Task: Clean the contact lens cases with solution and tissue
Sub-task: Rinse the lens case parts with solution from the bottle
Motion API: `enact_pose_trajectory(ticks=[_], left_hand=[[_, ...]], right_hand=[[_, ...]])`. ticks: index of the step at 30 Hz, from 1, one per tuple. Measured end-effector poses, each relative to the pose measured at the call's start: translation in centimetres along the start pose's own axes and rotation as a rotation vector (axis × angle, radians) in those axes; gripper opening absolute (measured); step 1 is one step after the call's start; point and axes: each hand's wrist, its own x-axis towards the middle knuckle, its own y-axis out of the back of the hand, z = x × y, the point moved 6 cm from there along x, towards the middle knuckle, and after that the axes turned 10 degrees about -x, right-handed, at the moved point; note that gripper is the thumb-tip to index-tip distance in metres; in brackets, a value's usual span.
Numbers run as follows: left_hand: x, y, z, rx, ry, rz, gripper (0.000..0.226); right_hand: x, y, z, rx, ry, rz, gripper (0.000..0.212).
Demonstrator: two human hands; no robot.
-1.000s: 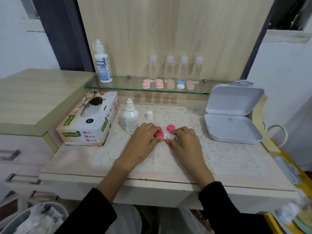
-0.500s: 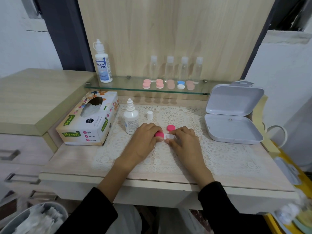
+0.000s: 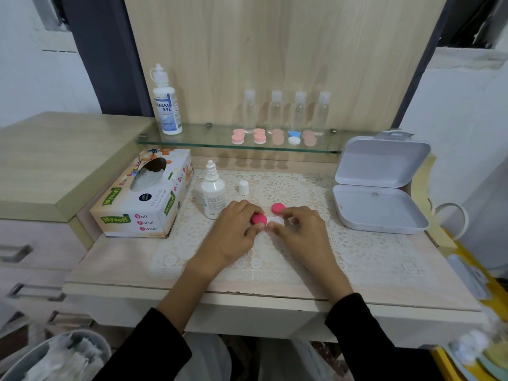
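Pinching either end, the left hand (image 3: 230,235) and right hand (image 3: 303,234) grip the lens case (image 3: 268,220), its length running left-right.

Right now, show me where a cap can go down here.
Bare lace mat lies between the right hand and the white box, and in front of the tissue box, left of the left hand. Crowded: around the lens case, solution bottle, white cap and loose pink cap.
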Motion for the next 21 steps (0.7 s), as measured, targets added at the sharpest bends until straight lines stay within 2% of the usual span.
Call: enact_pose_trajectory(ticks=[3,7,9,13,16,21], left_hand=[[0.0,0.0,0.1,0.001,-0.005,-0.002,0.024],[0.1,0.0,0.2,-0.002,-0.008,-0.008,0.023],[0.0,0.0,0.2,-0.003,-0.007,-0.006,0.023],[0.0,0.0,0.1,-0.005,-0.002,-0.005,0.022],[0.0,0.0,0.1,-0.001,-0.005,-0.003,0.022],[0.0,0.0,0.1,0.006,-0.008,-0.001,0.023]], right_hand=[[0.7,0.4,0.7,0.180,-0.074,0.002,0.021],[2.2,0.6,0.7,-0.038,0.010,-0.068,0.048],[2.6,0.3,0.1,-0.142,0.080,-0.149,0.054],[2.9,0.1,-0.3,-0.289,0.160,-0.180,0.035],[3.0,0.5,0.0,-0.260,0.121,-0.145,0.023],[2.6,0.9,0.4,-0.167,0.122,-0.102,0.019]])
